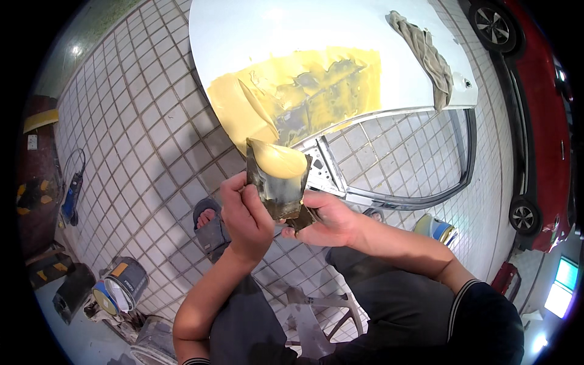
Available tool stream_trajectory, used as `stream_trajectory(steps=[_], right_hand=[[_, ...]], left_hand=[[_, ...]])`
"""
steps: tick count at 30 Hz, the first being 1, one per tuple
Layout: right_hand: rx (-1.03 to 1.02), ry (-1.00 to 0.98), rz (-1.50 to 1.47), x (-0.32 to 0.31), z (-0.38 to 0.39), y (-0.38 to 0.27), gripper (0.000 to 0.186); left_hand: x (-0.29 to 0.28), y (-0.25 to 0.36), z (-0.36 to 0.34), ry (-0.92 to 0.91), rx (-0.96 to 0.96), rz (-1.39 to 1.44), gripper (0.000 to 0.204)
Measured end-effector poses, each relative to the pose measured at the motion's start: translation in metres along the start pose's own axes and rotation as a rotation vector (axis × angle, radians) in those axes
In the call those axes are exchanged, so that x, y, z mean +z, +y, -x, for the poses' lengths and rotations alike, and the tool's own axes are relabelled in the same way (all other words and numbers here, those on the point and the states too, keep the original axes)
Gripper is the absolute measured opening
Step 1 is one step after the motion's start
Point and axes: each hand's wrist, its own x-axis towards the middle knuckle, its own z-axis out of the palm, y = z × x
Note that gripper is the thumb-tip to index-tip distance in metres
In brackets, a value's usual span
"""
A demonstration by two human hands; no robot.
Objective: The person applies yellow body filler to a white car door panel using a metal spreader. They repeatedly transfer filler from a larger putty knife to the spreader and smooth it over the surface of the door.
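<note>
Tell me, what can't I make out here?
All in the head view:
- Left hand: some finger ends, hidden behind the dark plate.
- Second dark piece: its full shape, partly covered by the right hand.
- White panel: far edge, cut off by the upper edge.

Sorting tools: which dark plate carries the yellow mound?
The larger plate, in the left hand: the mound covers its far end. The smaller plate, in the right hand, shows none.

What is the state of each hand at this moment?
Left hand: closed, holding a dark plate with yellow paste.
Right hand: closed on a smaller dark piece.
</note>
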Motion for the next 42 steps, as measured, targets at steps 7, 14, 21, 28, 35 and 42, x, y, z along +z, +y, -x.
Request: stream_trajectory(steps=[7,14,21,28,35,42], right_hand=[[-0.252,0.2,0.249,-0.015,-0.005,-0.012,0.033],[-0.41,0.092,0.211,-0.004,0.021,-0.047,0.049],[-0.502,0.039,0.355,0.016,0.026,-0.044,0.058],[-0.654,0.268,0.391,0.018,0.014,-0.025,0.027],[-0.779,0.371,0.533,0.016,-0.001,-0.009,0.02],[-0.659,0.353,0.428,0.015,0.004,-0.007,0.023]], left_hand=[[-0.009,-0.01,0.012,0.148,0.124,-0.052,0.022],[-0.021,-0.026,0.003,0.115,-0.002,-0.212,0.021],[-0.017,-0.028,0.004,0.098,0.001,-0.2,0.021],[-0.014,-0.029,0.004,0.082,0.058,-0.256,0.018],[-0.011,-0.028,0.008,0.068,0.14,-0.238,0.02],[-0.003,-0.03,0.023,0.003,0.38,-0.173,0.022]])
